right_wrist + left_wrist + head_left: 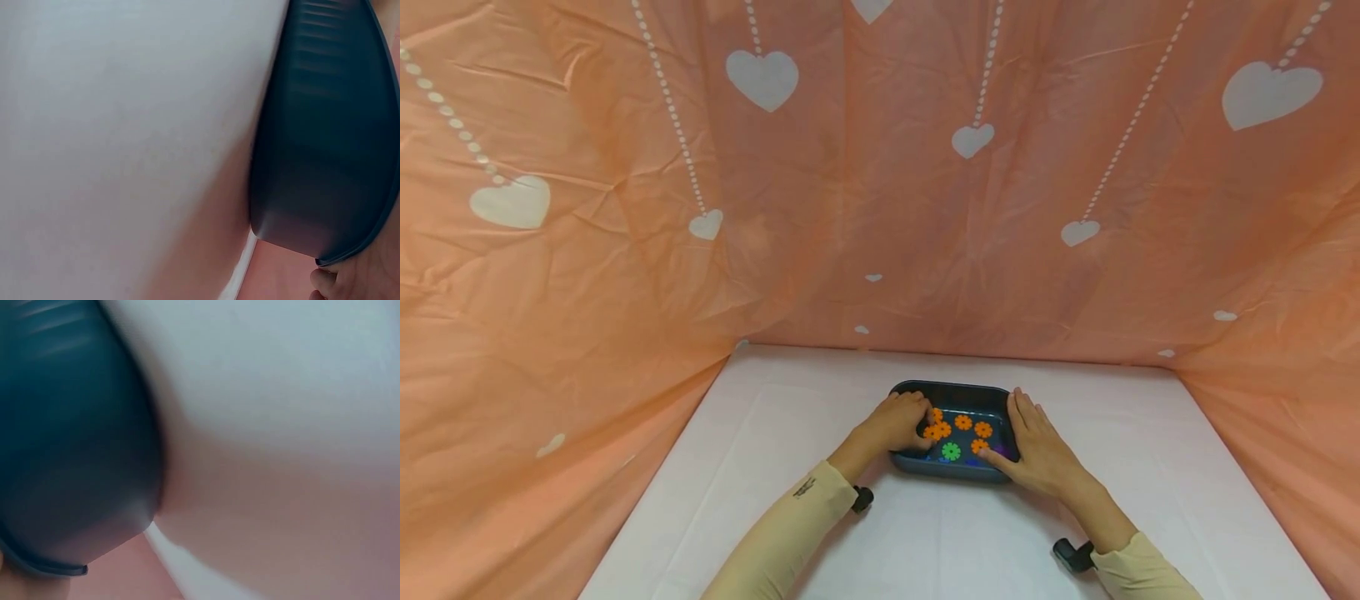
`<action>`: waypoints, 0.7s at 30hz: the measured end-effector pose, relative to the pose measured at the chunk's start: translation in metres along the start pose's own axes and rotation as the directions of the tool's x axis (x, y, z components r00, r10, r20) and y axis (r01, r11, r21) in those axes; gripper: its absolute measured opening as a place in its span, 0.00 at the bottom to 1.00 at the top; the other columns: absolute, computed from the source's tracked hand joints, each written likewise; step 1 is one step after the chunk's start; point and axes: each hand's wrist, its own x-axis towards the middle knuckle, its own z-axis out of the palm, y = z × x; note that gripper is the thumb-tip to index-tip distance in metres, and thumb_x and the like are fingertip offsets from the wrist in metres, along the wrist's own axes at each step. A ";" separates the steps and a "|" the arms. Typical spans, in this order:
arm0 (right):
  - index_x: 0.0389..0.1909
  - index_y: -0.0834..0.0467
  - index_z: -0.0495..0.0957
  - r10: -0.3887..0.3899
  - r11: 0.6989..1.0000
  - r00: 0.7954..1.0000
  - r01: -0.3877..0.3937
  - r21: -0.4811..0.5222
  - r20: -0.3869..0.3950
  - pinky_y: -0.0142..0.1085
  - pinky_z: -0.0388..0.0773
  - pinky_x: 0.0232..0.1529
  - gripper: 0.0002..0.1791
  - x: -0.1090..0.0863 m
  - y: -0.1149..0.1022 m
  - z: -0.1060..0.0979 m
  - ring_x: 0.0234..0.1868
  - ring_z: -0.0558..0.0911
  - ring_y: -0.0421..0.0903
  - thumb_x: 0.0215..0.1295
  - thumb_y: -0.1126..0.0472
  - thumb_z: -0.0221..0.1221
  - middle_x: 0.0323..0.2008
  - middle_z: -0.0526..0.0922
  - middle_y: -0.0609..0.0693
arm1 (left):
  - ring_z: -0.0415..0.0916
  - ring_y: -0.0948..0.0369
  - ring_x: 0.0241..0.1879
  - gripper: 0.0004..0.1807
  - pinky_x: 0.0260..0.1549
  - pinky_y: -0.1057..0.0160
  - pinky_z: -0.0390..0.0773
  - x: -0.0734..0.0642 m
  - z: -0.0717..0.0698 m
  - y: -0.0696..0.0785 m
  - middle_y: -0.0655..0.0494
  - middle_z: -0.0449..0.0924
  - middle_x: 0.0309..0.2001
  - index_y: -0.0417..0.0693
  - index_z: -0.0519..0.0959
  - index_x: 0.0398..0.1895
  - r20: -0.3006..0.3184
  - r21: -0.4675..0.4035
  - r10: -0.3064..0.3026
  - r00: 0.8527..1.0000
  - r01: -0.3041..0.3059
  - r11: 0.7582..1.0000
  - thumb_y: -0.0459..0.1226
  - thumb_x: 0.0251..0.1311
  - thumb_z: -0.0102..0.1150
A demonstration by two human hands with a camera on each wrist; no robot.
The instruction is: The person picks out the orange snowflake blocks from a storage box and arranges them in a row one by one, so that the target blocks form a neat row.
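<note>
A dark blue, rectangular tray (pixel 951 472) with rounded corners holds several orange flower-shaped pieces (pixel 963 422), a green one (pixel 951 451) and some purple ones (pixel 1000 451) along its near and right sides. My left hand (pixel 898 419) reaches over the tray's left rim, its bent fingers and thumb apart beside a cluster of orange pieces (pixel 937 430). My right hand (pixel 1037 450) rests along the tray's right side with fingers extended. Its thumb reaches over the rim, close to an orange piece (pixel 980 447). Both wrist views show mainly the tray's outer wall (pixel 75 444).
The tray stands on a white table surface (pixel 820 375). Peach curtains (pixel 850 208) with white hearts hang behind it and at both sides. Black wrist devices (pixel 1073 555) show under both forearms.
</note>
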 end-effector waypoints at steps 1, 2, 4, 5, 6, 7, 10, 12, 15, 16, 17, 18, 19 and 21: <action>0.82 0.75 0.48 -0.001 1.000 1.000 0.001 0.000 0.001 0.62 0.49 0.81 0.64 0.000 0.000 0.000 0.84 0.50 0.70 0.70 0.30 0.62 0.83 0.46 0.73 | 0.77 0.60 0.52 0.21 0.57 0.59 0.75 -0.001 -0.002 0.000 0.62 0.79 0.46 0.57 0.84 0.48 -0.012 -0.013 0.005 1.000 -0.005 1.000 0.58 0.62 0.75; 0.82 0.75 0.48 0.001 1.000 1.000 -0.001 -0.003 0.001 0.62 0.48 0.81 0.64 0.000 0.000 0.000 0.84 0.49 0.69 0.70 0.30 0.62 0.83 0.46 0.72 | 0.77 0.60 0.52 0.21 0.58 0.58 0.75 -0.003 -0.003 -0.001 0.62 0.79 0.46 0.56 0.84 0.48 -0.023 -0.027 0.009 1.000 -0.010 1.000 0.57 0.63 0.75; 0.82 0.75 0.47 0.003 1.000 1.000 -0.003 -0.012 -0.001 0.62 0.48 0.81 0.64 0.000 0.000 0.000 0.84 0.49 0.69 0.70 0.30 0.62 0.83 0.46 0.72 | 0.77 0.59 0.52 0.21 0.61 0.55 0.76 -0.006 -0.006 -0.002 0.61 0.80 0.47 0.56 0.83 0.49 -0.047 -0.053 0.013 0.999 -0.015 0.998 0.56 0.63 0.75; 0.82 0.75 0.47 0.004 1.000 1.000 -0.004 -0.013 -0.001 0.61 0.48 0.81 0.64 0.001 0.000 0.000 0.84 0.49 0.69 0.70 0.30 0.62 0.84 0.46 0.72 | 0.78 0.59 0.52 0.20 0.61 0.55 0.76 -0.008 -0.008 -0.003 0.61 0.80 0.48 0.56 0.83 0.50 -0.058 -0.068 0.012 0.998 -0.016 0.998 0.55 0.63 0.75; 0.82 0.75 0.47 0.004 1.000 1.000 -0.004 -0.013 -0.002 0.62 0.48 0.81 0.64 0.001 0.000 0.000 0.84 0.49 0.69 0.70 0.30 0.62 0.84 0.46 0.72 | 0.78 0.58 0.52 0.20 0.61 0.54 0.76 -0.010 -0.009 -0.004 0.60 0.81 0.48 0.55 0.83 0.50 -0.069 -0.086 0.010 0.998 -0.016 0.996 0.54 0.64 0.75; 0.82 0.75 0.47 0.004 1.000 1.000 -0.004 -0.012 -0.003 0.62 0.48 0.81 0.63 0.001 0.000 0.000 0.84 0.49 0.69 0.70 0.30 0.62 0.84 0.46 0.72 | 0.78 0.58 0.52 0.20 0.61 0.54 0.77 -0.012 -0.011 -0.005 0.60 0.81 0.49 0.55 0.83 0.50 -0.078 -0.106 0.005 0.997 -0.014 0.994 0.53 0.64 0.76; 0.82 0.75 0.48 0.002 1.000 1.000 -0.002 -0.007 -0.003 0.62 0.48 0.81 0.63 0.000 0.000 0.000 0.84 0.49 0.69 0.70 0.30 0.63 0.83 0.47 0.72 | 0.78 0.58 0.50 0.19 0.58 0.54 0.78 -0.017 -0.015 -0.011 0.58 0.82 0.50 0.53 0.83 0.50 -0.107 -0.155 0.003 0.994 -0.020 0.988 0.50 0.64 0.76; 0.82 0.75 0.48 0.003 1.000 1.000 -0.003 -0.009 0.001 0.62 0.48 0.81 0.64 0.000 0.000 0.000 0.84 0.49 0.69 0.70 0.30 0.62 0.84 0.46 0.72 | 0.77 0.58 0.49 0.18 0.57 0.54 0.77 -0.020 -0.019 -0.014 0.57 0.83 0.49 0.52 0.82 0.50 -0.121 -0.183 0.002 0.993 -0.024 0.983 0.49 0.64 0.76; 0.82 0.75 0.47 0.009 1.000 1.000 -0.009 -0.019 0.008 0.62 0.47 0.81 0.64 0.000 0.001 0.001 0.84 0.49 0.69 0.70 0.30 0.62 0.84 0.46 0.72 | 0.77 0.58 0.48 0.18 0.56 0.52 0.76 -0.024 -0.024 -0.020 0.55 0.83 0.47 0.51 0.81 0.50 -0.145 -0.231 -0.005 0.989 -0.029 0.973 0.46 0.64 0.76; 0.82 0.75 0.47 0.009 1.000 1.000 -0.009 -0.020 0.009 0.62 0.47 0.81 0.64 0.000 0.001 0.001 0.84 0.49 0.69 0.70 0.30 0.62 0.84 0.46 0.72 | 0.77 0.57 0.48 0.18 0.56 0.52 0.76 -0.025 -0.026 -0.021 0.54 0.83 0.47 0.51 0.81 0.50 -0.155 -0.244 -0.009 0.988 -0.029 0.969 0.46 0.64 0.77; 0.82 0.75 0.47 0.008 1.000 1.000 -0.008 -0.021 0.010 0.62 0.47 0.81 0.64 0.000 0.001 0.001 0.84 0.49 0.69 0.70 0.30 0.62 0.84 0.46 0.72 | 0.76 0.57 0.47 0.18 0.56 0.52 0.76 -0.026 -0.027 -0.023 0.54 0.83 0.47 0.51 0.81 0.50 -0.164 -0.256 -0.016 0.986 -0.027 0.966 0.45 0.63 0.77; 0.82 0.75 0.47 0.007 1.000 1.000 -0.007 -0.021 0.010 0.62 0.47 0.81 0.64 0.000 0.001 0.002 0.84 0.49 0.69 0.70 0.29 0.62 0.84 0.46 0.72 | 0.77 0.57 0.47 0.18 0.56 0.52 0.76 -0.028 -0.028 -0.025 0.54 0.83 0.46 0.51 0.80 0.50 -0.173 -0.269 -0.021 0.985 -0.027 0.963 0.44 0.63 0.77; 0.82 0.75 0.47 0.007 1.000 1.000 -0.006 -0.023 0.009 0.62 0.48 0.81 0.64 0.000 0.002 0.002 0.84 0.49 0.70 0.69 0.29 0.62 0.84 0.46 0.72 | 0.77 0.57 0.47 0.18 0.56 0.51 0.76 -0.030 -0.029 -0.027 0.54 0.83 0.46 0.51 0.80 0.50 -0.183 -0.280 -0.025 0.983 -0.027 0.960 0.43 0.63 0.78; 0.82 0.75 0.47 0.005 1.000 1.000 -0.005 -0.024 0.004 0.62 0.48 0.81 0.64 0.000 0.002 0.002 0.84 0.50 0.70 0.69 0.29 0.62 0.84 0.46 0.72 | 0.77 0.56 0.48 0.18 0.56 0.51 0.76 -0.033 -0.031 -0.030 0.55 0.82 0.46 0.50 0.80 0.50 -0.196 -0.299 -0.040 0.980 -0.021 0.954 0.42 0.62 0.78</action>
